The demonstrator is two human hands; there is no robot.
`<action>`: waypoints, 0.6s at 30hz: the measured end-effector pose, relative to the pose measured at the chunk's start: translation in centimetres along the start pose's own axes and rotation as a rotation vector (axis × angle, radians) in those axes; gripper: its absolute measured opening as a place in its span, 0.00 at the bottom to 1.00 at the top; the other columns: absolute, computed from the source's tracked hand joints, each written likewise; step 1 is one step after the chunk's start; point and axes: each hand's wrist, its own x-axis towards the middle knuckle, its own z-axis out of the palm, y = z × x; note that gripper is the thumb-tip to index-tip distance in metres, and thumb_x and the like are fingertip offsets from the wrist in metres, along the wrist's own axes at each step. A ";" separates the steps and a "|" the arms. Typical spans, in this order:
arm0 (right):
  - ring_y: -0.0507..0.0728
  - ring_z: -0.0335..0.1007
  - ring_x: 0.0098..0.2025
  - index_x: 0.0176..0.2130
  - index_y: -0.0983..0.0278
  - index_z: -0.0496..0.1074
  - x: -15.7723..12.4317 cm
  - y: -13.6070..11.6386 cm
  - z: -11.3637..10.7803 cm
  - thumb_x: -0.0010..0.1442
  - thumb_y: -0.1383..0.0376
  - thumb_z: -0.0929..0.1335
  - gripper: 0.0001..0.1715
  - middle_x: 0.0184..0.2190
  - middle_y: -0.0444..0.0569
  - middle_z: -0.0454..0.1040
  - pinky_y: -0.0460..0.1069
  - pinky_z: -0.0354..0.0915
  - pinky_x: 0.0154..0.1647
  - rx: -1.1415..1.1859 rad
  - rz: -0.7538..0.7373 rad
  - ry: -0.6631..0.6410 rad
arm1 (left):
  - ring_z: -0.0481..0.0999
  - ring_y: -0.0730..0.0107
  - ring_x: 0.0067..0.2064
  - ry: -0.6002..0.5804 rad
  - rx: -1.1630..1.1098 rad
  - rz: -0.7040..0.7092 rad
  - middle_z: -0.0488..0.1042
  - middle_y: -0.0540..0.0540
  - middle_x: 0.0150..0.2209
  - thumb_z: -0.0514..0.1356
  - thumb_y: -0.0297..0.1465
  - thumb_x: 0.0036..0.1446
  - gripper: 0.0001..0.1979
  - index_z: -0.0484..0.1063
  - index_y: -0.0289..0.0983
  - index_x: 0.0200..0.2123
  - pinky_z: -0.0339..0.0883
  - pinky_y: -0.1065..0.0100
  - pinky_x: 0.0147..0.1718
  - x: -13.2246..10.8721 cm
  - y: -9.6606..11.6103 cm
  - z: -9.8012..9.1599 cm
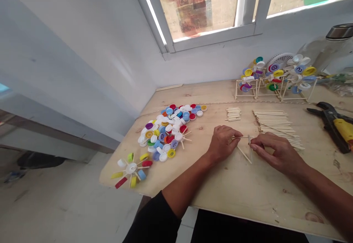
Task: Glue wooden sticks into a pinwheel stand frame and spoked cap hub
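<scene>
My left hand (223, 143) is closed in a pinch on a small frame of thin wooden sticks (244, 154). At the frame's other side, the fingertips of my right hand (275, 150) are closed around the end of one stick; part of it is hidden behind the fingers. Just beyond my right hand lies a pile of long wooden sticks (275, 123). A smaller pile of short sticks (234, 114) rests farther back, between the two hands.
Coloured bottle caps (165, 132) are heaped on the left of the wooden table (215, 195). A wheel of caps on sticks (131, 168) lies by the left edge. Finished cap-wheel stands (273, 77) line the back right. Yellow-handled pliers (335, 123) lie at the right.
</scene>
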 end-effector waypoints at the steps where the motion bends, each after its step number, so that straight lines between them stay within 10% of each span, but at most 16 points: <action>1: 0.53 0.71 0.30 0.32 0.61 0.71 0.0 0.0 -0.1 0.61 0.63 0.63 0.09 0.28 0.47 0.76 0.49 0.64 0.33 -0.008 0.010 0.032 | 0.74 0.65 0.44 0.003 0.001 0.004 0.79 0.48 0.36 0.58 0.26 0.54 0.06 0.75 0.41 0.34 0.59 0.62 0.49 0.0 0.0 0.0; 7: 0.52 0.68 0.28 0.44 0.63 0.70 0.2 -0.3 -0.9 0.60 0.61 0.63 0.14 0.35 0.51 0.74 0.48 0.65 0.31 -0.072 0.228 0.282 | 0.74 0.66 0.42 0.048 -0.027 0.042 0.79 0.48 0.36 0.58 0.25 0.55 0.06 0.75 0.40 0.34 0.60 0.62 0.48 0.1 -0.5 -0.1; 12: 0.53 0.70 0.29 0.43 0.63 0.73 0.4 -0.4 -0.7 0.59 0.56 0.63 0.18 0.35 0.51 0.76 0.47 0.66 0.29 0.115 0.295 0.046 | 0.75 0.65 0.41 0.084 -0.045 0.091 0.79 0.47 0.35 0.60 0.25 0.54 0.06 0.75 0.39 0.33 0.62 0.61 0.46 0.2 -1.1 0.0; 18: 0.47 0.55 0.17 0.34 0.64 0.77 -0.4 0.4 -2.4 0.58 0.53 0.66 0.19 0.14 0.41 0.61 0.44 0.55 0.17 0.624 0.403 -0.180 | 0.75 0.65 0.40 0.140 -0.036 0.054 0.79 0.48 0.34 0.60 0.24 0.54 0.05 0.75 0.39 0.32 0.63 0.61 0.46 0.3 -1.5 -0.4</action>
